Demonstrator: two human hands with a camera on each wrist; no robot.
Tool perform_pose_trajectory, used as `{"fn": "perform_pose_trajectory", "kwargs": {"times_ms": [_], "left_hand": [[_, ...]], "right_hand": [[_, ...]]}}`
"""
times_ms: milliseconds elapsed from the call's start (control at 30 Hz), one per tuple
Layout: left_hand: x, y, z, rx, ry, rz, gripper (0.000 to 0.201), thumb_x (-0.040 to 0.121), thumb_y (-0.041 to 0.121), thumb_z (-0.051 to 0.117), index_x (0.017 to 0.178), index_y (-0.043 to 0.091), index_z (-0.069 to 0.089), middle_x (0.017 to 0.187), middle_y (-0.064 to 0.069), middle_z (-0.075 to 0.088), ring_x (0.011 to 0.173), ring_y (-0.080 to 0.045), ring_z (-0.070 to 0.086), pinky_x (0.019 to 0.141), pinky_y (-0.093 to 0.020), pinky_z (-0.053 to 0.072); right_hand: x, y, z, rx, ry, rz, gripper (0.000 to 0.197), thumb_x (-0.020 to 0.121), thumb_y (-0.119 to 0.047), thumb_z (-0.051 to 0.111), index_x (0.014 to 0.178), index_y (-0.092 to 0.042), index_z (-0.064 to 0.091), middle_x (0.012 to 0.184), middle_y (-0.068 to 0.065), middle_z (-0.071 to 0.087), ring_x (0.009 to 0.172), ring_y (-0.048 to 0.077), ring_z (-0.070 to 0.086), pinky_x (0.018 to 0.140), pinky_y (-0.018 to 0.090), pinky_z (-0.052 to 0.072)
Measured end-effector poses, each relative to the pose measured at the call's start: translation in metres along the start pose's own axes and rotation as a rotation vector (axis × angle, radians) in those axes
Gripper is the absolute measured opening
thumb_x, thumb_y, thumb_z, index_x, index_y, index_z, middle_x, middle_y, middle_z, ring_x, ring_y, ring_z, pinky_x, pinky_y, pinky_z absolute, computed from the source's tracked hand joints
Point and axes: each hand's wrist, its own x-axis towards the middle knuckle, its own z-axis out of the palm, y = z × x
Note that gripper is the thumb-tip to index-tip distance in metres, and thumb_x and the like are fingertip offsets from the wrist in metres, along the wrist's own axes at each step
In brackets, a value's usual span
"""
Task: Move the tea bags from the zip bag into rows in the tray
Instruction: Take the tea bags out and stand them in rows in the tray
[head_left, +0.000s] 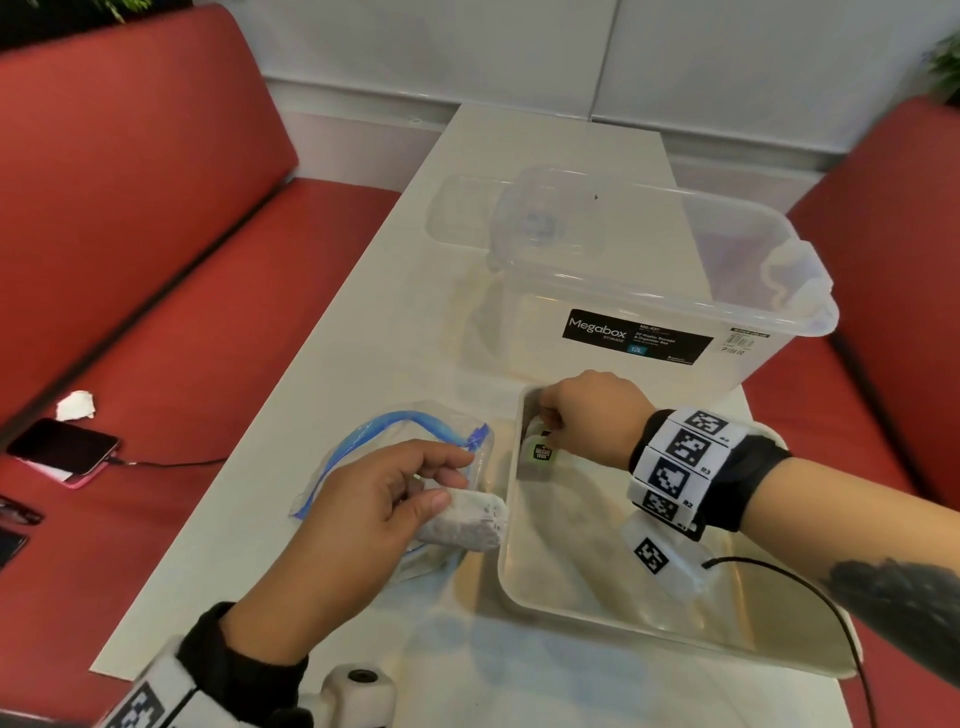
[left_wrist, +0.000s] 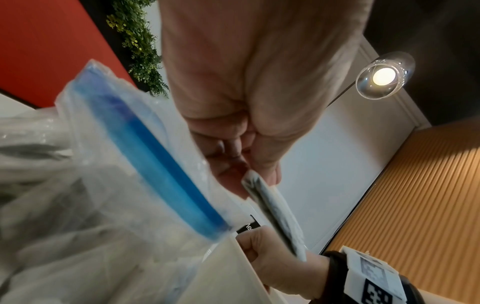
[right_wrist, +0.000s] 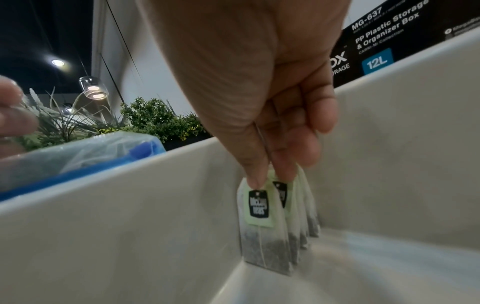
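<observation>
A clear zip bag (head_left: 395, 457) with a blue zipper strip (left_wrist: 161, 164) lies on the table left of the beige tray (head_left: 597, 587). My left hand (head_left: 374, 499) pinches a tea bag (head_left: 462, 525) above the bag's mouth, beside the tray's left wall; the same tea bag (left_wrist: 275, 214) shows edge-on in the left wrist view. My right hand (head_left: 576, 410) is inside the tray's far left corner, pinching the tops of several upright tea bags (right_wrist: 275, 222) with pale green tags (head_left: 542, 451). Their lower ends touch the tray floor (right_wrist: 363, 267).
A clear Megabox storage box (head_left: 649, 291) stands right behind the tray. Red bench seats flank the white table (head_left: 363, 364). A phone (head_left: 65, 449) on a cable and a crumpled paper lie on the left seat. A marker card (head_left: 654, 558) lies in the tray.
</observation>
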Motion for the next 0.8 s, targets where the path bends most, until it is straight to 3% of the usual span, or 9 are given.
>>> {"fn": "perform_pose_trajectory", "kwargs": {"times_ms": [67,167,300,400,467,533,600,733,800], "left_hand": [[0.0,0.001,0.001,0.001,0.025,-0.001,0.04,0.086,-0.002,0.058,0.096,0.036,0.064,0.091,0.017,0.066,0.074,-0.011,0.06,0.066,-0.007,0.044],[0.004,0.001,0.002,-0.084,0.078,-0.028,0.038,0.087,-0.004,0.056,0.097,0.033,0.064,0.088,0.008,0.067,0.07,-0.001,0.06,0.065,-0.006,0.043],[0.011,0.002,0.005,-0.204,0.093,-0.084,0.032,0.089,-0.001,0.054,0.101,0.027,0.064,0.094,0.009,0.064,0.068,-0.001,0.057,0.064,-0.011,0.044],[0.013,0.011,0.008,-0.281,0.062,-0.094,0.03,0.09,-0.001,0.052,0.1,0.025,0.064,0.095,0.006,0.064,0.073,-0.008,0.063,0.066,-0.021,0.05],[0.014,0.019,0.01,-0.336,0.032,-0.105,0.027,0.091,-0.001,0.051,0.098,0.021,0.064,0.094,0.002,0.064,0.072,-0.009,0.065,0.062,-0.021,0.052],[0.014,0.026,0.012,-0.373,0.003,-0.132,0.023,0.093,0.002,0.047,0.096,0.018,0.064,0.091,-0.001,0.066,0.072,-0.01,0.068,0.059,-0.02,0.054],[0.013,0.031,0.012,-0.364,0.004,-0.134,0.024,0.097,0.012,0.043,0.093,0.019,0.066,0.088,0.0,0.069,0.079,-0.013,0.068,0.065,-0.024,0.057],[0.008,0.041,0.012,-0.242,0.05,0.019,0.034,0.09,0.042,0.038,0.095,0.026,0.067,0.093,0.008,0.071,0.089,-0.006,0.066,0.074,-0.023,0.054],[0.008,0.046,0.014,-0.205,0.061,0.073,0.024,0.089,0.035,0.048,0.098,0.023,0.067,0.088,0.011,0.071,0.082,-0.002,0.065,0.067,-0.017,0.05]], "right_hand": [[-0.005,0.003,-0.002,0.014,0.026,0.01,0.007,0.083,-0.025,0.056,0.081,-0.028,0.05,0.079,-0.005,0.055,0.074,0.021,0.05,0.061,0.026,0.033],[-0.014,0.004,-0.01,0.091,0.108,-0.041,0.01,0.083,-0.028,0.058,0.092,-0.026,0.053,0.083,-0.008,0.057,0.076,0.018,0.053,0.062,0.026,0.034],[-0.037,-0.011,-0.028,0.371,0.243,-0.323,0.041,0.075,-0.024,0.074,0.112,-0.029,0.056,0.096,-0.019,0.052,0.069,-0.01,0.05,0.062,0.019,0.038],[-0.055,-0.027,-0.042,0.498,0.318,-0.525,0.032,0.073,-0.028,0.072,0.104,-0.027,0.063,0.099,-0.013,0.057,0.064,-0.001,0.052,0.06,0.025,0.047],[-0.062,-0.032,-0.05,0.555,0.314,-0.565,0.019,0.075,-0.03,0.071,0.091,-0.02,0.069,0.093,-0.005,0.063,0.065,0.011,0.058,0.062,0.03,0.049],[-0.066,-0.036,-0.056,0.632,0.28,-0.493,0.014,0.076,-0.028,0.074,0.083,-0.017,0.069,0.081,-0.008,0.064,0.066,0.012,0.06,0.064,0.025,0.048],[-0.068,-0.035,-0.062,0.711,0.213,-0.359,0.012,0.078,-0.022,0.075,0.075,-0.022,0.063,0.068,-0.013,0.06,0.058,0.007,0.058,0.061,0.02,0.046],[-0.072,-0.033,-0.069,0.736,0.074,-0.196,0.021,0.081,-0.021,0.073,0.069,-0.023,0.056,0.058,-0.01,0.059,0.044,0.008,0.056,0.053,0.022,0.047],[-0.075,-0.032,-0.071,0.741,0.064,-0.158,0.021,0.081,-0.025,0.073,0.068,-0.022,0.057,0.058,-0.008,0.061,0.041,0.003,0.054,0.052,0.022,0.046]]}}
